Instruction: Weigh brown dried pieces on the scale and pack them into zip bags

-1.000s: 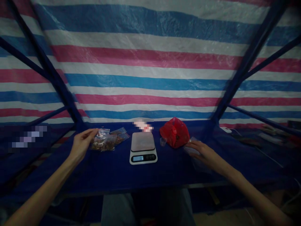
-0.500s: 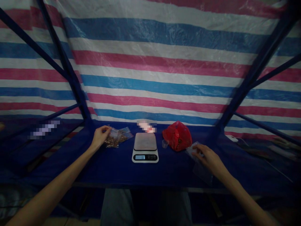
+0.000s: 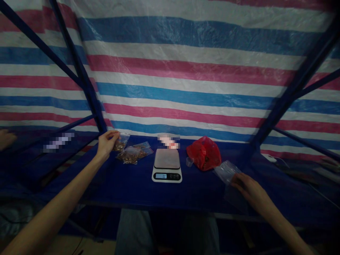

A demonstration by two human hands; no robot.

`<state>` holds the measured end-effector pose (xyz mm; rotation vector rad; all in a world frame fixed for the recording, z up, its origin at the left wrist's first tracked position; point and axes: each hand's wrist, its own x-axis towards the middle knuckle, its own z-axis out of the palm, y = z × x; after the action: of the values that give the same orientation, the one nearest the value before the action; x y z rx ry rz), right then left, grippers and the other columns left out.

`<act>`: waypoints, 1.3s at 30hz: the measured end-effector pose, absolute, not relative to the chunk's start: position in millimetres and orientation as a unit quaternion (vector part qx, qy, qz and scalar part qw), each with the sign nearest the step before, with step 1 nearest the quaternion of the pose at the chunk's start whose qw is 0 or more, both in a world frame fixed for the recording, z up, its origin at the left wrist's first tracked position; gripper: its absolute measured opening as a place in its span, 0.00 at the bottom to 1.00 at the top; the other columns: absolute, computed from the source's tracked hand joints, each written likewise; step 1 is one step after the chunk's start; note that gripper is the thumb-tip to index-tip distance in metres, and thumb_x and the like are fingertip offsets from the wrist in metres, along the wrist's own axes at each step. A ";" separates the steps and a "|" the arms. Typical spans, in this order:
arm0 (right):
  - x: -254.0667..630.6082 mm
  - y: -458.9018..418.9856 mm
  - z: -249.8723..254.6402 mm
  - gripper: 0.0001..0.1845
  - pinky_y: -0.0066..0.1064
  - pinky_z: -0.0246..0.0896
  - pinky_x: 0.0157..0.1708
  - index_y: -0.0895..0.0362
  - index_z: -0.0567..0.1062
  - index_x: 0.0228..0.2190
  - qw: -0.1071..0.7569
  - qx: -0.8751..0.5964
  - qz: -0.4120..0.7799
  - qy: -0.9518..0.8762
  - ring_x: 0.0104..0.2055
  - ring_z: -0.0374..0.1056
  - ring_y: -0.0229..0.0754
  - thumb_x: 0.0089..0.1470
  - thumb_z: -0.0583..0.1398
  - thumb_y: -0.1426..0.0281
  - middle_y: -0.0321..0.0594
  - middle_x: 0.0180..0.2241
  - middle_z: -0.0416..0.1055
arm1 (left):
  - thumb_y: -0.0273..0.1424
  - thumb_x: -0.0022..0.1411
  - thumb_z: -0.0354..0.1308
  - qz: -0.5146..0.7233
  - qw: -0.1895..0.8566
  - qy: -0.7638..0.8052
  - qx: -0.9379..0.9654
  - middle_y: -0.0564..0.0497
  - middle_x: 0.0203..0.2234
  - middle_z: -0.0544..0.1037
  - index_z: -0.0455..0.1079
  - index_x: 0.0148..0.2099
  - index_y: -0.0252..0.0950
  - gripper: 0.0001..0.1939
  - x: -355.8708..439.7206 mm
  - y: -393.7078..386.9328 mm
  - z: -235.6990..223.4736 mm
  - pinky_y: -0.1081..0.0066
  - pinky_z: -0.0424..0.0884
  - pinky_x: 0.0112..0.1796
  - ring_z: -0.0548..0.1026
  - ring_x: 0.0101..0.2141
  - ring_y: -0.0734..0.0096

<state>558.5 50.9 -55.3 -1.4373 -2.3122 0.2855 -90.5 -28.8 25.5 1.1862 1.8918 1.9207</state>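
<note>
My left hand [image 3: 106, 144] pinches the top of a small zip bag [image 3: 122, 141] with brownish metal-looking pieces in its bottom. Beside it, more filled zip bags [image 3: 131, 155] lie overlapping on the blue table [image 3: 127, 187]. At the right, my right hand [image 3: 247, 187] has its fingers curled onto clear, flat zip bags [image 3: 227, 170]; how many bags it grips I cannot tell. Between the hands stands a white digital scale [image 3: 166, 165], its platform bare and its display lit. A red plastic bag [image 3: 204, 154], open at the top, holds small brownish pieces. A small clear cup [image 3: 189, 162] touches its left side.
A striped plastic sheet [image 3: 180, 74] hangs behind the table between dark blue frame posts [image 3: 91, 92]. A white power strip [image 3: 268, 158] with a cable lies at the far right. Another person's hand [image 3: 6, 139] shows at the left edge.
My left hand has drawn a filled zip bag left, away from the others. My right hand has shifted right and down over the clear bags. The other person's hand has come further in.
</note>
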 end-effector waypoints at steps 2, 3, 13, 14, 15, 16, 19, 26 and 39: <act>552.7 51.1 -49.5 0.13 0.43 0.69 0.41 0.52 0.75 0.31 0.213 -0.516 0.092 -0.825 0.38 0.75 0.53 0.60 0.55 0.60 0.47 0.35 0.78 | 0.50 0.49 0.67 0.654 0.089 0.640 0.393 0.53 0.27 0.78 0.73 0.43 0.36 0.26 -96.2 -33.8 28.3 0.75 0.64 0.21 0.68 0.19 0.76; 550.0 50.7 -45.9 0.13 0.44 0.69 0.41 0.52 0.75 0.31 0.220 -0.517 0.087 -0.823 0.38 0.76 0.54 0.60 0.55 0.60 0.47 0.35 0.78 | 0.50 0.49 0.67 0.653 0.087 0.642 0.391 0.54 0.26 0.77 0.73 0.44 0.36 0.27 -97.7 -36.3 27.5 0.75 0.64 0.21 0.68 0.19 0.76; 505.5 24.9 13.5 0.12 0.39 0.73 0.35 0.49 0.75 0.36 0.268 -0.439 0.100 -0.852 0.36 0.79 0.52 0.65 0.56 0.58 0.44 0.36 0.81 | 0.41 0.49 0.66 0.567 0.089 0.667 0.476 0.51 0.32 0.77 0.70 0.47 0.36 0.25 -82.5 -24.5 3.4 0.62 0.76 0.39 0.80 0.33 0.60; 496.6 18.1 20.7 0.11 0.38 0.73 0.35 0.49 0.75 0.36 0.269 -0.429 0.109 -0.855 0.36 0.79 0.51 0.66 0.56 0.59 0.43 0.36 0.81 | 0.39 0.50 0.66 0.555 0.071 0.667 0.492 0.48 0.37 0.78 0.71 0.47 0.36 0.23 -73.7 -25.3 7.4 0.58 0.76 0.46 0.80 0.40 0.56; 486.0 10.4 27.8 0.10 0.36 0.73 0.35 0.49 0.75 0.38 0.273 -0.416 0.116 -0.860 0.36 0.79 0.50 0.67 0.56 0.59 0.42 0.37 0.81 | 0.38 0.51 0.66 0.546 0.056 0.663 0.509 0.45 0.43 0.78 0.72 0.48 0.37 0.22 -61.1 -28.3 13.2 0.56 0.73 0.53 0.78 0.48 0.53; 473.8 2.0 34.5 0.09 0.34 0.73 0.34 0.49 0.75 0.39 0.276 -0.396 0.121 -0.867 0.35 0.79 0.48 0.68 0.56 0.60 0.40 0.37 0.81 | 0.39 0.56 0.63 0.512 0.017 0.655 0.556 0.42 0.49 0.77 0.73 0.50 0.37 0.21 -44.5 -33.6 20.6 0.52 0.68 0.59 0.75 0.55 0.50; 428.3 -22.3 51.6 0.08 0.31 0.72 0.33 0.50 0.75 0.41 0.290 -0.305 0.114 -0.900 0.34 0.78 0.44 0.70 0.56 0.66 0.39 0.36 0.81 | 0.41 0.68 0.58 0.394 0.084 0.578 0.710 0.43 0.58 0.74 0.67 0.63 0.43 0.23 23.4 -57.2 47.8 0.50 0.69 0.59 0.73 0.58 0.53; 341.1 -39.9 56.1 0.10 0.34 0.73 0.42 0.56 0.75 0.44 0.331 -0.129 0.020 -0.934 0.42 0.79 0.45 0.71 0.53 0.72 0.46 0.40 0.82 | 0.30 0.69 0.58 0.214 0.073 0.422 0.878 0.42 0.64 0.71 0.59 0.69 0.43 0.28 120.7 -68.3 75.1 0.51 0.65 0.63 0.67 0.65 0.55; 314.1 -15.0 14.2 0.36 0.48 0.62 0.62 0.64 0.74 0.56 0.191 -0.077 0.026 -0.978 0.60 0.70 0.54 0.65 0.56 0.45 0.55 0.51 0.79 | 0.23 0.61 0.58 0.096 -0.033 0.411 0.906 0.44 0.43 0.78 0.69 0.51 0.35 0.15 134.1 -44.4 35.5 0.57 0.73 0.51 0.75 0.46 0.55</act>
<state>314.1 -15.0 14.2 -0.2160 -2.7479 0.0739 134.1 -44.4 35.5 2.9076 1.3204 0.3073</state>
